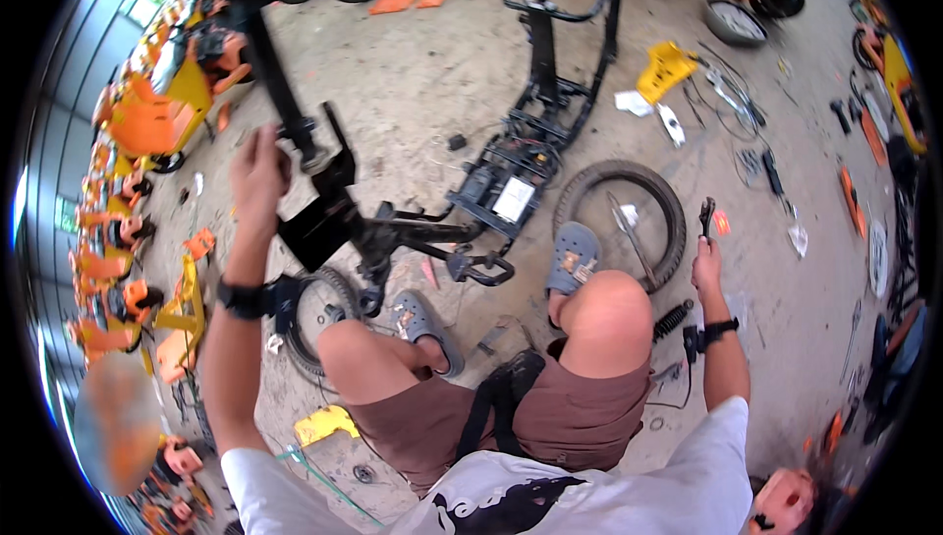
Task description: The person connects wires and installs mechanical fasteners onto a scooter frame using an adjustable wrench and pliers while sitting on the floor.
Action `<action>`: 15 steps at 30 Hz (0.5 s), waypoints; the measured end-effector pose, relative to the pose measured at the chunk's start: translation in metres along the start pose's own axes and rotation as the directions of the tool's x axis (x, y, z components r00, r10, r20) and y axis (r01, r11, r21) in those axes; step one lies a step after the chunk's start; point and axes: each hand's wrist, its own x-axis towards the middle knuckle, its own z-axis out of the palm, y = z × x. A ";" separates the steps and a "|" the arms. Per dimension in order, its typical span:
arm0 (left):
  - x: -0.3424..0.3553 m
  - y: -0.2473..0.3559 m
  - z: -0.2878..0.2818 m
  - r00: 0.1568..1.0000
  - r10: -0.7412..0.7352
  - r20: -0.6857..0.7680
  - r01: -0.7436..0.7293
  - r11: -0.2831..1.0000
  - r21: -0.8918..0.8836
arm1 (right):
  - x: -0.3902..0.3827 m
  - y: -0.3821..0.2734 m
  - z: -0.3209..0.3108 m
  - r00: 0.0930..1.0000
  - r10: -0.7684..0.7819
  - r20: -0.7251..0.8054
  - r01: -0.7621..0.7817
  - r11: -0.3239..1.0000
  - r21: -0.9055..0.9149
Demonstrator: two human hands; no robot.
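Note:
A stripped black scooter frame lies on the floor before me, its steering column rising toward the upper left. Close to the column's lower collar is my left hand, its fingers curled. What they hold, if anything, is hidden. Off to the right, away from the frame, my right hand is closed round the handle of a wrench, whose dark jaw points up. A battery or control box with a white label sits in the frame's middle.
A loose tyre lies by my right foot, and a wheel by my left. A shock absorber, yellow panel and cables litter the right side. Yellow-orange scooters line the left; others stand at the back.

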 end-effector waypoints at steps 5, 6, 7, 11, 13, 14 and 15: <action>0.011 -0.007 0.011 0.997 0.074 0.029 -0.071 0.995 -0.070 | -0.147 -0.229 0.003 0.811 -0.582 0.059 0.545 0.788 0.285; 0.009 -0.005 0.013 0.995 0.103 0.019 -0.102 0.994 -0.044 | -0.180 -0.274 0.004 0.786 -0.615 0.068 0.554 0.748 0.366; 0.008 -0.005 0.012 0.993 0.117 0.016 -0.115 0.992 -0.058 | -0.211 -0.313 0.001 0.773 -0.613 0.163 0.524 0.762 0.380; 0.014 -0.026 0.010 0.982 0.185 -0.029 -0.183 0.981 0.055 | -0.310 -0.415 0.021 0.691 -0.471 0.548 0.307 0.878 0.368; 0.011 -0.025 0.006 0.981 0.193 -0.030 -0.189 0.977 0.099 | -0.349 -0.436 0.052 0.648 -0.316 0.693 0.184 0.948 0.259; 0.011 -0.024 0.006 0.979 0.198 -0.038 -0.193 0.976 0.103 | -0.357 -0.437 0.070 0.588 -0.289 0.756 0.215 0.956 0.199; 0.008 -0.018 0.006 0.978 0.202 -0.044 -0.197 0.975 0.102 | -0.364 -0.435 0.089 0.553 -0.244 0.797 0.203 0.967 0.156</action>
